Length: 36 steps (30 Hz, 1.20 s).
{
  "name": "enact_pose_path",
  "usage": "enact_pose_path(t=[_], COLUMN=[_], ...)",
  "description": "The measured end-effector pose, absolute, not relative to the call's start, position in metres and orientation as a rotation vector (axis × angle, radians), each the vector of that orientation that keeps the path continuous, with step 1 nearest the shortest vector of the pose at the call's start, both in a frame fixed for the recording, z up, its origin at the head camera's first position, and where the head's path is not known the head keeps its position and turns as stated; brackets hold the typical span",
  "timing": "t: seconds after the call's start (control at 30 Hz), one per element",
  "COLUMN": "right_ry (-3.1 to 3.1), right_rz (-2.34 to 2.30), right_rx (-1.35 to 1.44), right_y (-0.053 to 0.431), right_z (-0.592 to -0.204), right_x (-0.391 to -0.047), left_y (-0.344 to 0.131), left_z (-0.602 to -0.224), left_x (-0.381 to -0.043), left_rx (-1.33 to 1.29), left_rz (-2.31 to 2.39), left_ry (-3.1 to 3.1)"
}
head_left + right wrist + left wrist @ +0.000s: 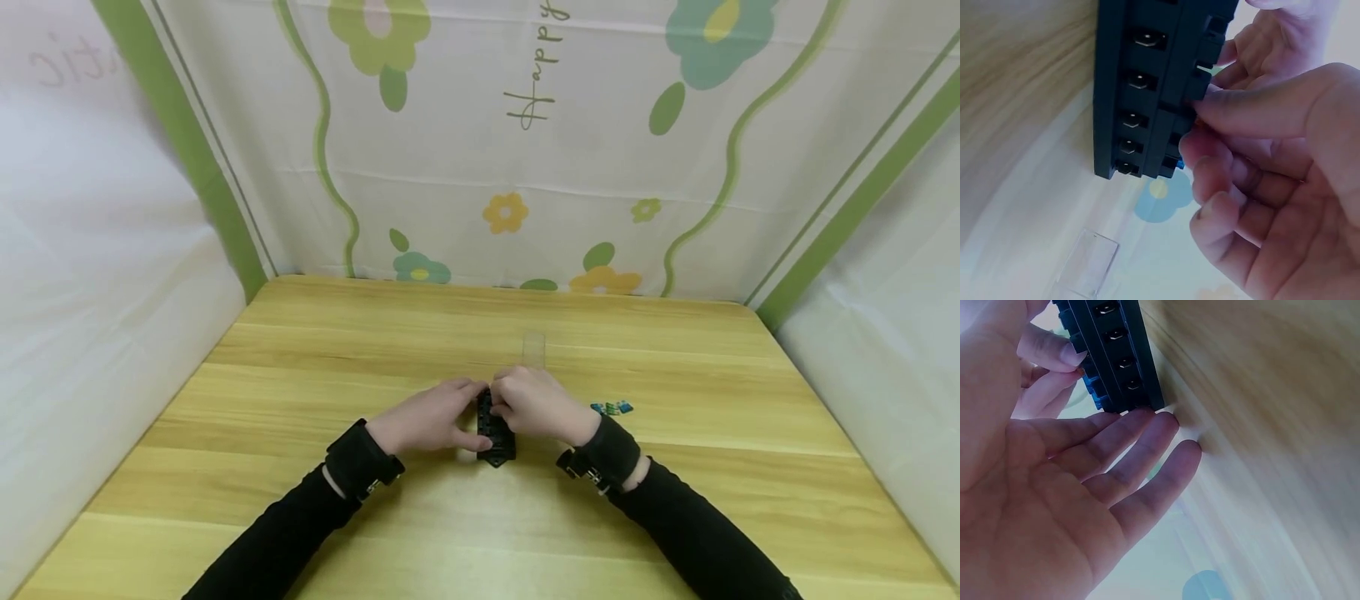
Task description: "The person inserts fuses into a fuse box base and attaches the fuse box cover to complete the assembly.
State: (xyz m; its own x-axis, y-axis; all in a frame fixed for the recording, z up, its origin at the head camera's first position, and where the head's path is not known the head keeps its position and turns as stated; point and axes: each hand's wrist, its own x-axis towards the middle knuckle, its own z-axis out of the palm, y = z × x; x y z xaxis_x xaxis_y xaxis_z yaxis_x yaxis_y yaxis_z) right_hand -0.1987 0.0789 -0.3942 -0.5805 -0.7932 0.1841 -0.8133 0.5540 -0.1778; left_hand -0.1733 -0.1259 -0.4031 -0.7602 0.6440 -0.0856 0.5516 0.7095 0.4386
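Observation:
A black fuse box [496, 433], with screw terminals along its side, sits on the table between both hands. My left hand [431, 417] holds it, thumb near the close end and fingertips at the far end. In the left wrist view, the outstretched fingers touch that far end. My right hand [542, 407] is over the top of the box. Its thumb and index finger pinch a small blade fuse [1198, 122], mostly hidden, with only an orange bit showing. A bit of blue [1180, 164] shows at the box's far end.
Several small blue and green blade fuses [611, 408] lie right of the right hand. A clear plastic cover [534, 348] lies behind it. The wooden table [337, 333] is bordered by white printed cloth [585, 167] at the back and sides.

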Motion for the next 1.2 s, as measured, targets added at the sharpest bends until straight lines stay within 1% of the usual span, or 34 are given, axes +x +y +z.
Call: enact_pose_path(t=[0.23,0.5,0.87,1.2], right_ry=[-2.693,-2.690,-2.660,-2.636], right_rz=[0.317,0.299,0.255,0.324], right_rx=[1.396,1.388,1.375,1.382], right_y=[0.083,0.085,0.086,0.096], right_z=[-0.395,-0.393,-0.394,-0.388], right_x=[-0.197,-0.195,-0.198,-0.196], left_y=[-0.125,-0.123,-0.124,-0.124], left_z=[-0.405,-0.401,-0.400,-0.399], left_x=[-0.173,-0.168,-0.167,-0.166], left_rx=[0.962,1.031,1.025,0.995], left_rz=[0.529,0.403,0.334,0.336], left_ry=[2.694,2.740,2.774,2.763])
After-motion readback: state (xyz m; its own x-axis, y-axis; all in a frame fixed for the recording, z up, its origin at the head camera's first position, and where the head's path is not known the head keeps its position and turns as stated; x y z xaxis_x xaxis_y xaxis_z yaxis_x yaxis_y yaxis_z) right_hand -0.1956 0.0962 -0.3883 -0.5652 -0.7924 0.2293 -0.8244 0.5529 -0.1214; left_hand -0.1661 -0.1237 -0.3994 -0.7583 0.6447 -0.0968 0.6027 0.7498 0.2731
